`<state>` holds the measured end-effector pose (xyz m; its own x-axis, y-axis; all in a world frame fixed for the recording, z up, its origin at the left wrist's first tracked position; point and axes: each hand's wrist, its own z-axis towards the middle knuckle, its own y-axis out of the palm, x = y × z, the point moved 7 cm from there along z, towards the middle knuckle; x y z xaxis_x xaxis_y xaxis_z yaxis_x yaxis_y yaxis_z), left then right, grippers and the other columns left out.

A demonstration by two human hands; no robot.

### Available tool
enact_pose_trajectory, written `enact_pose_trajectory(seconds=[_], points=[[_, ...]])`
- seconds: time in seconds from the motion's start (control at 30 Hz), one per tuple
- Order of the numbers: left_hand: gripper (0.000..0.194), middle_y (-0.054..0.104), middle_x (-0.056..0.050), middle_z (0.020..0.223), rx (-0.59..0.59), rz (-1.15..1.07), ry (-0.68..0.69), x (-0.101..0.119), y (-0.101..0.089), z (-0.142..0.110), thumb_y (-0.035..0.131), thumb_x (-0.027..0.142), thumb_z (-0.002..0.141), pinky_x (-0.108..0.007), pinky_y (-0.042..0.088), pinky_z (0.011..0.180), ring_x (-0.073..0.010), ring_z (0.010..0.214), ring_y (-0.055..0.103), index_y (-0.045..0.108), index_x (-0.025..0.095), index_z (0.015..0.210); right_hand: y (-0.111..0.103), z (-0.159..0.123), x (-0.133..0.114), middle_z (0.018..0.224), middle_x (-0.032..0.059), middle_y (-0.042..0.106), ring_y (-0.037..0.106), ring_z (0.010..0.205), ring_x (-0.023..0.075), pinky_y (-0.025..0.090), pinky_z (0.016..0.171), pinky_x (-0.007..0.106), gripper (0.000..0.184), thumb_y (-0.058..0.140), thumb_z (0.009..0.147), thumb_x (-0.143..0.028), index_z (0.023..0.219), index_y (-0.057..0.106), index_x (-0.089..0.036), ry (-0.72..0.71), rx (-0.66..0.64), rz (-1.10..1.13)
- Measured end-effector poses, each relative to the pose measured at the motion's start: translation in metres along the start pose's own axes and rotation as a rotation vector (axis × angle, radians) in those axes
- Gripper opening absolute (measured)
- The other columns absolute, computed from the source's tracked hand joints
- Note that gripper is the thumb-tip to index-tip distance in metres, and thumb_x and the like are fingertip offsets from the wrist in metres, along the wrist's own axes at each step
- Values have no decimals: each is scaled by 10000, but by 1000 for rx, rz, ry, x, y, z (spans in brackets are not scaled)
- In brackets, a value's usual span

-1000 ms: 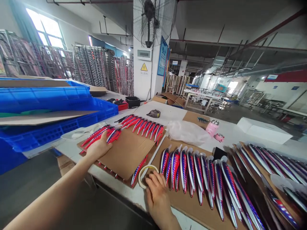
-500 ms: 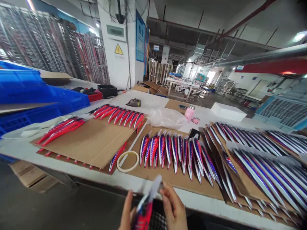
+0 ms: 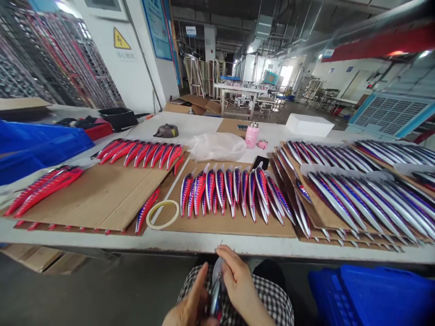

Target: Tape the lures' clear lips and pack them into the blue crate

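Low in the head view, a fishing lure (image 3: pixel 215 296) with a dark, silvery body and a clear lip is held above my lap. My left hand (image 3: pixel 192 301) wraps its lower body, with the index finger stretched up alongside. At the lure's upper end, my right hand (image 3: pixel 236 276) has its fingers bent and pressed together around the clear lip, partly hiding it. Just beyond my hands, a row of purple, red and silver lures (image 3: pixel 220 188) lies on a cardboard sheet (image 3: pixel 190 225).
A roll of masking tape (image 3: pixel 148 220) lies beside the row. Red lures (image 3: pixel 50 190) rest on stacked cardboard (image 3: pixel 98 199) at left, silver lures (image 3: pixel 343 199) on stacked sheets at right. Behind are a plastic bag (image 3: pixel 217 146) and a pink bottle (image 3: pixel 252 136). A blue crate (image 3: pixel 377 294) stands lower right.
The view has shifted, bringing my lap and the blue crate at lower right into sight. My right hand has closed in around the lure's lip, and the lure now points more upright.
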<state>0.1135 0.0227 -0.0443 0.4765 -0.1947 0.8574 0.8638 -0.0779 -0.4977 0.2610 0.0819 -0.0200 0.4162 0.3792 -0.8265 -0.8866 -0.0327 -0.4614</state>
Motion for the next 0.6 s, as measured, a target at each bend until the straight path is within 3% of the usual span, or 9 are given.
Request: enact_pose_trajectory(seconds=[0.1,0.23,0.37,0.5,0.6], points=[[673,677,-2,897,-14,118,112,13,-17,31,505,185,872,-201,548,702,-123,689,657,233,342,1467,10,-1,-2,1310,86,600,539,1240,181,444,1044,363,455,426,853,-52,1250,589,-204,-44,-54,29],[678,676,-31,1122,-108,239,184,28,-22,63,496,75,804,-219,524,857,-158,952,666,366,333,1417,16,0,-15,1457,84,440,378,1359,182,361,1102,388,621,408,818,-2,1409,416,-192,-76,-188,52],[729,688,-16,926,-215,287,230,41,-17,71,454,23,744,-256,540,823,-177,876,647,382,314,1408,13,1,-26,1532,64,296,269,1405,167,283,1137,404,777,380,763,46,1489,238,-191,-36,-359,76],[763,671,-18,912,-310,281,249,51,-13,72,418,-13,702,-288,514,866,-182,905,610,391,306,1395,7,3,-25,1511,94,334,288,1397,169,275,1132,412,748,388,758,23,1478,270,-146,21,-457,85],[744,651,-19,855,-304,267,167,46,-14,74,422,3,697,-271,522,776,-170,801,611,389,267,1392,2,6,-23,1485,70,395,323,1387,170,287,1125,420,757,423,709,24,1432,374,-195,31,-403,130]])
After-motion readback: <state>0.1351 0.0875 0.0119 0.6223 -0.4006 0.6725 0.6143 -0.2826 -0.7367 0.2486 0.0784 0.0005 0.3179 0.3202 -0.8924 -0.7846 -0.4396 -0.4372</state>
